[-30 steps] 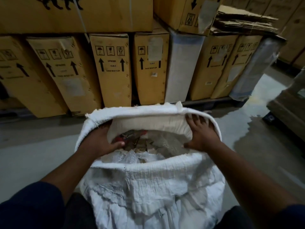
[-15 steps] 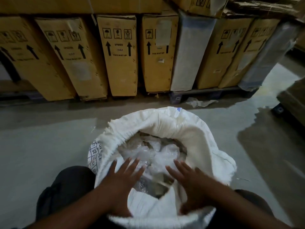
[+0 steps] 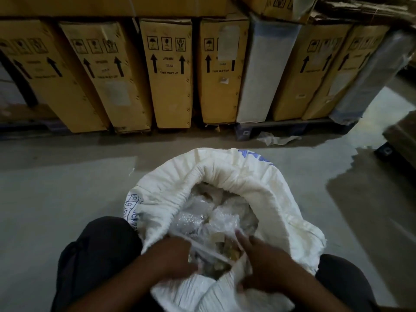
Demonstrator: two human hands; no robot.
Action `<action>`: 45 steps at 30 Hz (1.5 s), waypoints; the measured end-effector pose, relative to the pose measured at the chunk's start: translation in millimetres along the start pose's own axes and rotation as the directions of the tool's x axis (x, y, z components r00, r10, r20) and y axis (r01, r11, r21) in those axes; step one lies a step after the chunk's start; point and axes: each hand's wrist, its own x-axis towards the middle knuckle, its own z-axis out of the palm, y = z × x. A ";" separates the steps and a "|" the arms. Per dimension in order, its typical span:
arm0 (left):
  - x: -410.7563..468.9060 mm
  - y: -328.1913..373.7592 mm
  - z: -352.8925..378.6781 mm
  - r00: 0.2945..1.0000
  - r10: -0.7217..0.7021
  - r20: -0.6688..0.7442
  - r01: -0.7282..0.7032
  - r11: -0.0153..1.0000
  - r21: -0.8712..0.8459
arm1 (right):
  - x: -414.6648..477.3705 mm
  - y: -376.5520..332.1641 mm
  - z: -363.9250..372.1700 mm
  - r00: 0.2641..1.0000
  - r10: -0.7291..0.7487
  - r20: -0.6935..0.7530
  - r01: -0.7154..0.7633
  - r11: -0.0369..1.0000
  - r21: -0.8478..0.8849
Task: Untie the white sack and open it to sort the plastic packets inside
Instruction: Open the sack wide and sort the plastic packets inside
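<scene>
i'm seeing the white sack [image 3: 227, 183] standing open on the grey floor [image 3: 56, 188] between the person's knees, its woven rim rolled outward, blue print on the left side. clear crinkled plastic packets [image 3: 216, 219] are filling it. the left hand [image 3: 171, 257] is gripping a packet edge; the right hand [image 3: 263, 257] is pinching a clear strip with one finger pointing.

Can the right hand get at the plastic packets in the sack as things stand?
Probably yes: the white sack is open with its rim rolled back, and the right hand is already at the mouth, right by the exposed plastic packets.
</scene>
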 end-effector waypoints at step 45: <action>68.0 -66.3 -111.6 0.755 -0.068 -0.652 -0.238 0.898 -0.370 | 90.5 28.6 -93.2 0.794 0.107 -0.599 0.136 0.928 0.347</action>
